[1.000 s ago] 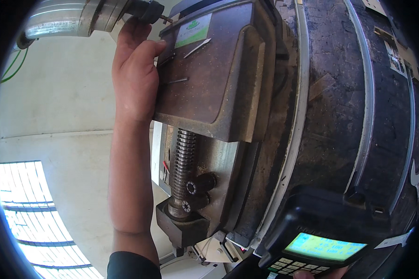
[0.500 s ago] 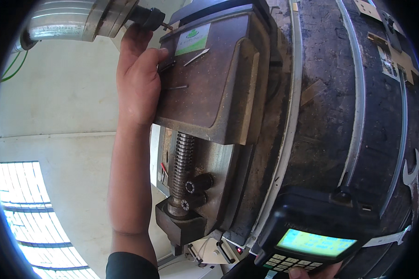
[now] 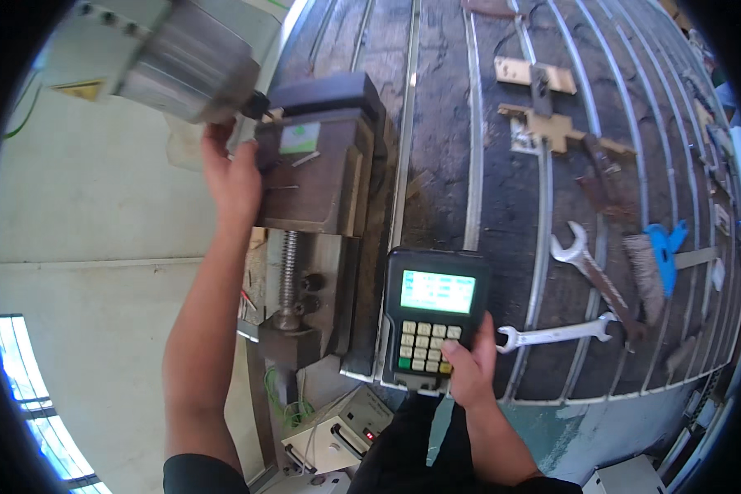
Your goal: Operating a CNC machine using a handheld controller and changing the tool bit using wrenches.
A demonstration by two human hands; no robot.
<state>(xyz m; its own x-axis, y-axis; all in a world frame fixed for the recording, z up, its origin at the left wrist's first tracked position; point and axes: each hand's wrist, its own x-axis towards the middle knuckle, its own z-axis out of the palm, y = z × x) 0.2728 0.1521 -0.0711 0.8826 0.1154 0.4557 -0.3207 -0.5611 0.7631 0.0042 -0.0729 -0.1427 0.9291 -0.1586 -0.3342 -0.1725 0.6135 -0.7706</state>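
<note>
My left hand (image 3: 235,185) is raised beside the left side of a brown metal vise (image 3: 317,185). Its index finger reaches up to the underside of a silver spindle motor (image 3: 193,66), close to the dark collet nut (image 3: 257,104). The thumb stands apart from that finger, near the vise's edge; the other fingers are mostly hidden. On the vise top lie a small pointed bit (image 3: 306,159), a thin rod (image 3: 284,188) and a green-and-white sticker (image 3: 299,138). My right hand (image 3: 473,375) grips a black handheld controller (image 3: 397,329) with a lit screen, its thumb over the keypad.
Right of the vise stretches a dark slotted machine bed (image 3: 502,214). On it are two wrenches (image 3: 556,334), a blue-handled brush (image 3: 660,259) and clamped wooden pieces (image 3: 552,128). Below the vise screw (image 3: 288,272) stands a beige box (image 3: 337,432) with cables.
The view has pulled back and swung right, showing more of the bed. The controller now appears upright and fully in view in my right hand. My left hand stays by the spindle.
</note>
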